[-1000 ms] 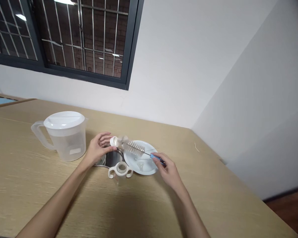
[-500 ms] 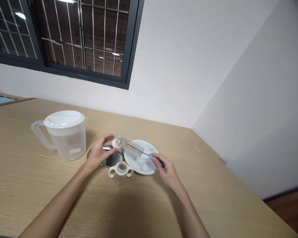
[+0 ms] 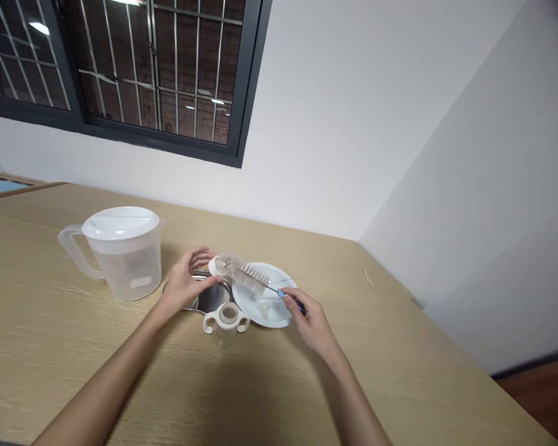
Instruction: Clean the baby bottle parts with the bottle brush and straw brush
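Note:
My right hand (image 3: 309, 313) is closed on the blue handle of a bottle brush (image 3: 255, 277), whose bristles point left over the plate. The brush tip meets a small white ring-shaped cap (image 3: 214, 265), which my left hand (image 3: 188, 277) pinches between thumb and fingers. Below the hands stands a baby bottle (image 3: 227, 317) with two cream side handles and an open mouth. A round metal tray (image 3: 212, 300) lies under my left hand, partly hidden by it. A white plate (image 3: 281, 317) sits to its right, with a clear bottle nipple (image 3: 263, 310) on it.
A lidded translucent pitcher (image 3: 128, 263) stands on the wooden table (image 3: 97, 347) to the left. A thin pale strip (image 3: 369, 277) lies at the right. Behind the table are a white wall and a barred window (image 3: 158, 74).
Both hands keep nearly the same place. The white cap shifts and turns slightly against the brush tip, and my left fingers open out a little.

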`<state>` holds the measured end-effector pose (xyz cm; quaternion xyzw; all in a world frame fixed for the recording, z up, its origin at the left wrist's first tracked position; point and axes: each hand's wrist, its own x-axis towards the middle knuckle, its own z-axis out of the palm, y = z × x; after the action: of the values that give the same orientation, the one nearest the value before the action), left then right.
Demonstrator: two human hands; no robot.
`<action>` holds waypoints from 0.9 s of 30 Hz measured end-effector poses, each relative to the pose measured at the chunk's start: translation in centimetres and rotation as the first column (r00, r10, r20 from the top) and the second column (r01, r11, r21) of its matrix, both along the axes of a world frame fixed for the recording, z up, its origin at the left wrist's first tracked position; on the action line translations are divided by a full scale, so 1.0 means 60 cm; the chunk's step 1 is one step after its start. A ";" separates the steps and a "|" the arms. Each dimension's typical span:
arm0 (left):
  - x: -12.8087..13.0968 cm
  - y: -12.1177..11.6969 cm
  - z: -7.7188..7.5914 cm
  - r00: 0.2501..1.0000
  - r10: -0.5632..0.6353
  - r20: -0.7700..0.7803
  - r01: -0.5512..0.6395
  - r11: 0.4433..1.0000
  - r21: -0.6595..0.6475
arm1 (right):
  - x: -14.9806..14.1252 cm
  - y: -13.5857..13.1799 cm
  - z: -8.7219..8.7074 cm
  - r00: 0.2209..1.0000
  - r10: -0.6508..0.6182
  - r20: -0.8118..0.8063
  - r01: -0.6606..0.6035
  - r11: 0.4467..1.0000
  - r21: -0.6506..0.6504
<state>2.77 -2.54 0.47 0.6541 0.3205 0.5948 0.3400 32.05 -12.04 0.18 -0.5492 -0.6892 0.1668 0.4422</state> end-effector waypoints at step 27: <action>-0.003 0.000 -0.008 0.985 0.038 -0.168 -0.025 0.996 0.080 | 0.000 0.002 -0.002 0.999 -0.012 -0.037 0.012 1.000 0.007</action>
<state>2.58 -2.53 -0.03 0.7098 0.3351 0.5545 0.2765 32.06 -11.94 0.03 -0.5485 -0.6784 0.1717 0.4577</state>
